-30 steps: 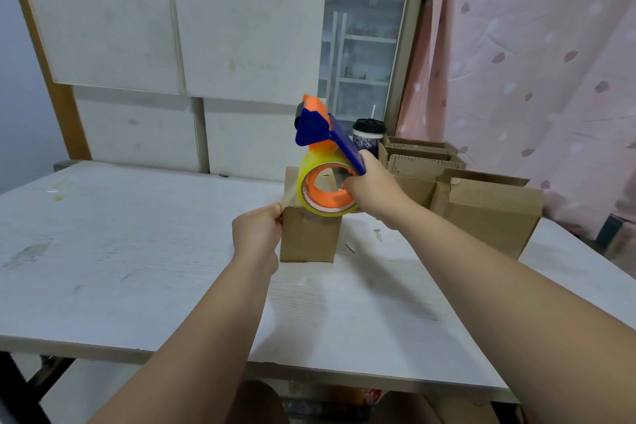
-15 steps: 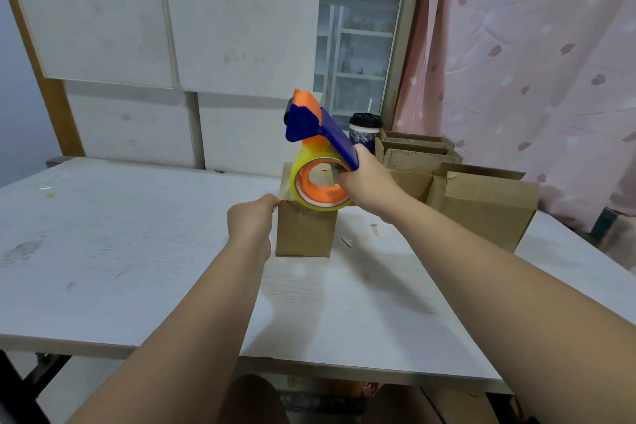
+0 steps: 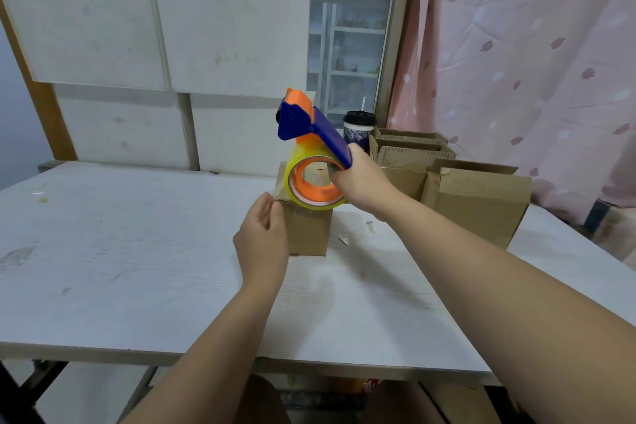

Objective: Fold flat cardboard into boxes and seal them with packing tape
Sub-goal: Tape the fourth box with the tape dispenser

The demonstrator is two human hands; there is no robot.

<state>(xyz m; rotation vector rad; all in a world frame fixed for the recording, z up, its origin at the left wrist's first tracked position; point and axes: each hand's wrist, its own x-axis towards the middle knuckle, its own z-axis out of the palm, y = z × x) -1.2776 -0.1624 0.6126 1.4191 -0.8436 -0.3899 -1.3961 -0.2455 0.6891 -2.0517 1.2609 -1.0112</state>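
The small box (image 3: 309,234) stands upright on the table (image 3: 137,268), and I place everything else from it. My right hand (image 3: 361,182) wraps round the handle of the tape dispenser (image 3: 296,120), keeping the roll just above the box's top so tape can run across the seam. My left hand (image 3: 263,237) lies with fairly straight fingers against the box's left side, seemingly pinning the tape end at the top corner and bracing the box against sliding. Open-topped boxes (image 3: 481,203) sit to its right, out of my way.
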